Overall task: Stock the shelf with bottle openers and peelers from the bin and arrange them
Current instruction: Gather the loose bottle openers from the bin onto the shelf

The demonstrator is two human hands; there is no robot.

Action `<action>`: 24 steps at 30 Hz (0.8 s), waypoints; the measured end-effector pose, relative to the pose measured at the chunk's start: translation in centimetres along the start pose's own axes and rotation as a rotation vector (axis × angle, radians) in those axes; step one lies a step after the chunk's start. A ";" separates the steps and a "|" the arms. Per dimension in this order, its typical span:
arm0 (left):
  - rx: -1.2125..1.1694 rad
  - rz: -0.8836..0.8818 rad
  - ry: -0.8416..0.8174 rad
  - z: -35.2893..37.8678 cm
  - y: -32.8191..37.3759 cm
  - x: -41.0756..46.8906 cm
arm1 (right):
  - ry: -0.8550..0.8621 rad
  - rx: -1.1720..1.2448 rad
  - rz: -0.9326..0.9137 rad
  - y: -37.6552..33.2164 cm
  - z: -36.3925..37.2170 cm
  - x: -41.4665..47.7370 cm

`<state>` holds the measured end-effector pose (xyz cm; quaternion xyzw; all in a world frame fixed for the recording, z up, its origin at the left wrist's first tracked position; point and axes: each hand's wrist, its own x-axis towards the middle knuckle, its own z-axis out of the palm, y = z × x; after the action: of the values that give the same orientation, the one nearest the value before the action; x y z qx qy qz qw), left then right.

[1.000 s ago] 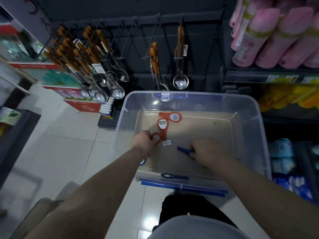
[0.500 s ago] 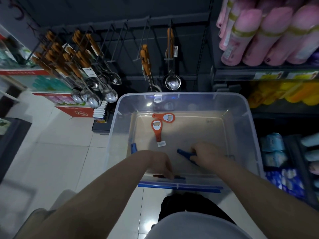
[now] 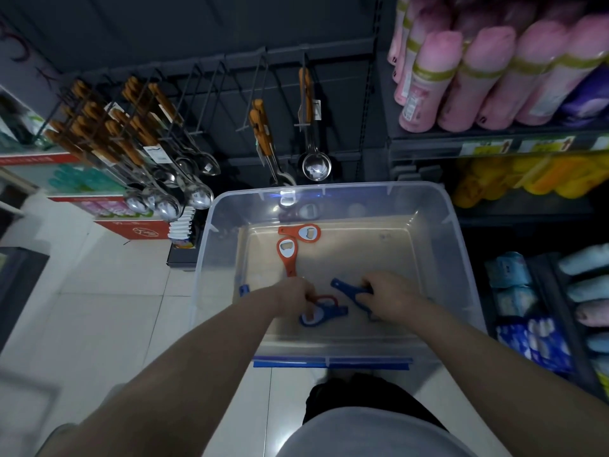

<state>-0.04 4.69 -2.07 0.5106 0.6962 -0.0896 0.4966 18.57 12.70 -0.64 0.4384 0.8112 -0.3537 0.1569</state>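
A clear plastic bin point(image 3: 438, 232) stands on the floor below the dark hook rack point(image 3: 230, 70). Both my hands are inside it. My left hand point(image 3: 291, 293) grips a red-orange peeler point(image 3: 324, 299) together with a blue bottle opener point(image 3: 321, 315), held just above the bin floor. My right hand point(image 3: 389, 296) holds another blue tool point(image 3: 347, 288) by one end. Two orange bottle openers lie at the bin's far left: one point(image 3: 301, 232) flat across, the other point(image 3: 287, 257) pointing toward me. A small blue piece point(image 3: 244, 289) shows at the bin's left wall.
Wooden-handled spoons and ladles point(image 3: 158, 159) hang on the rack's left hooks, a strainer and ladle point(image 3: 314, 163) in the middle. Several hooks between stand bare. Pink rolls point(image 3: 478, 70) fill the right shelf, packaged goods point(image 3: 543, 308) lower right. White tiled floor lies left.
My left hand went to the bin's near wall, then came back toward the middle holding the red peeler and a blue bottle opener. My right hand kept its blue tool, barely shifting.
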 end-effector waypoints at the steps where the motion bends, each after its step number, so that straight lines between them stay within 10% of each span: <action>1: -0.055 -0.002 0.071 -0.2 -0.3 -0.1 | 0.004 0.065 -0.033 -0.3 0.0 0.1; 7: -0.682 -0.072 0.171 0.2 -0.9 -1.7 | -0.011 0.377 -0.103 -2.3 1.1 1.0; 15: -0.838 -0.056 0.312 1.1 -1.7 -2.8 | -0.085 0.374 -0.220 -3.2 1.7 3.0; 18: -0.423 -0.367 0.600 0.6 -3.6 -2.0 | 0.088 0.335 -0.126 -3.0 2.4 4.1; 24: -0.051 -0.603 0.427 2.5 -4.6 -0.4 | 0.173 0.092 -0.024 -1.9 1.7 4.1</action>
<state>-2.23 0.77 -4.69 0.2769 0.9054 -0.1059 0.3040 14.64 13.25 -3.30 0.4642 0.8099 -0.3532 0.0615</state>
